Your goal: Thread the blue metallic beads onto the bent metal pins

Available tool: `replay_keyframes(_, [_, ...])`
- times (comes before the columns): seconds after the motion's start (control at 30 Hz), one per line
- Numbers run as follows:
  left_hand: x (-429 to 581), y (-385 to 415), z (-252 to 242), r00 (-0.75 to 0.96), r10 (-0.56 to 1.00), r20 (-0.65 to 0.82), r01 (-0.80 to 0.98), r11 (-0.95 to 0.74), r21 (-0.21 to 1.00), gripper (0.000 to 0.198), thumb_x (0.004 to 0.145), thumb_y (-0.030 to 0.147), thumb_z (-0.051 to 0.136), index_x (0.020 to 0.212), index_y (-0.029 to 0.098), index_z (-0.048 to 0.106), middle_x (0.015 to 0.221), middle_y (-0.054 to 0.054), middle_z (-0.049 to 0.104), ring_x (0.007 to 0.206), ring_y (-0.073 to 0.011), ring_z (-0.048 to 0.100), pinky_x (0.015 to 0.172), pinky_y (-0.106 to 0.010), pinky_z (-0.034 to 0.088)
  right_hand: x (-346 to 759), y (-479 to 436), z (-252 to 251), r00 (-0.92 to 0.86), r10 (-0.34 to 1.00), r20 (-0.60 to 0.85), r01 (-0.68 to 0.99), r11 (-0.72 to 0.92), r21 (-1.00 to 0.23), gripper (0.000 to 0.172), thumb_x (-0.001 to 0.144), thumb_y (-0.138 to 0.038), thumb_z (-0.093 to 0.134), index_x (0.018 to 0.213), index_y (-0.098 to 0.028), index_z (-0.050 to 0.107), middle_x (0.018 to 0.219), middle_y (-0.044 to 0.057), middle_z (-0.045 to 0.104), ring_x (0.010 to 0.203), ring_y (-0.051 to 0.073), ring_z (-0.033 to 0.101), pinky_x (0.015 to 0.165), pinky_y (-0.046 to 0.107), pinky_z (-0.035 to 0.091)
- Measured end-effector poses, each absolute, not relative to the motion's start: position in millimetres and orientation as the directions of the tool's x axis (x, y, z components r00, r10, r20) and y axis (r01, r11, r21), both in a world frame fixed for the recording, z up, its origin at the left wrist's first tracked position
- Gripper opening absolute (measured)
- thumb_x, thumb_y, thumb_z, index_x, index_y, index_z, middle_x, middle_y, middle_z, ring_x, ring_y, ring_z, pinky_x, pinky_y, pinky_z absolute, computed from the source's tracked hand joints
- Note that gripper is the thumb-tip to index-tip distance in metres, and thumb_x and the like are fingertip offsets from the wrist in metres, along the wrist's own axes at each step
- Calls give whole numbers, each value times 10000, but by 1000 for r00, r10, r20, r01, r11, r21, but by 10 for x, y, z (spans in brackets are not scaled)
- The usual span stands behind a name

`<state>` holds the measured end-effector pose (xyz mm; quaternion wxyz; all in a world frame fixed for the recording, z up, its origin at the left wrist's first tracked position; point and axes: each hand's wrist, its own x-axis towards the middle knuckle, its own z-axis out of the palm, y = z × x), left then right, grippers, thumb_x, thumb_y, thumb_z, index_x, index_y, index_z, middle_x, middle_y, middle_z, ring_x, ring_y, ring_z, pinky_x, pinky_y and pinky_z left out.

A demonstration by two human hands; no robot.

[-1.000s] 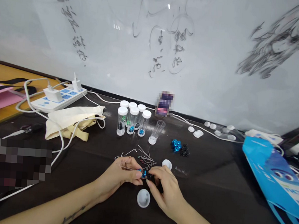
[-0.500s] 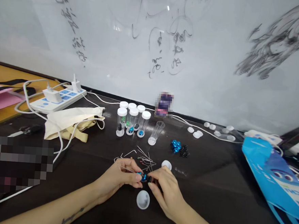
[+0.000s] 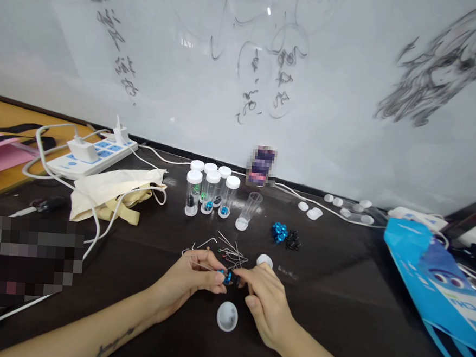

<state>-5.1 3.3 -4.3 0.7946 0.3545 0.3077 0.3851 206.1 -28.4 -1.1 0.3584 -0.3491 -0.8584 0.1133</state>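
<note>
My left hand (image 3: 192,280) and my right hand (image 3: 264,302) meet over the dark table, both pinching a small blue and black bead piece (image 3: 228,278) on a thin metal pin. Just beyond the fingers lies a heap of bent metal pins (image 3: 225,249). A white cap (image 3: 227,316) lies open-side-up below my hands and another white cap (image 3: 265,261) sits by my right fingers. Farther back are blue beads (image 3: 279,231) and black beads (image 3: 293,240).
Several capped clear vials (image 3: 210,193) and one open tube (image 3: 249,210) stand at the back centre. A cream cloth bag (image 3: 112,191), power strip (image 3: 91,154) and cables lie left. A blue bag (image 3: 437,279) lies right, loose caps (image 3: 342,207) by the whiteboard.
My hands have stayed together on the bead piece. The right fingers have shifted slightly along it; the view moved a little.
</note>
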Motion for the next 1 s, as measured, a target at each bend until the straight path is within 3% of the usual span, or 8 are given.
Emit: replay_keyframes(1.0, [-62,50,-75,505,833,-224,-410,461,787,196,658,174,831,753,106,673,668,-22,693,626,-113,678,631,-185,527,2076,-262,-27,-490,676,551,484,736,-473,429,1030,-408,242,1287,-166,485,878,78,622,752,212,563,719,384,389])
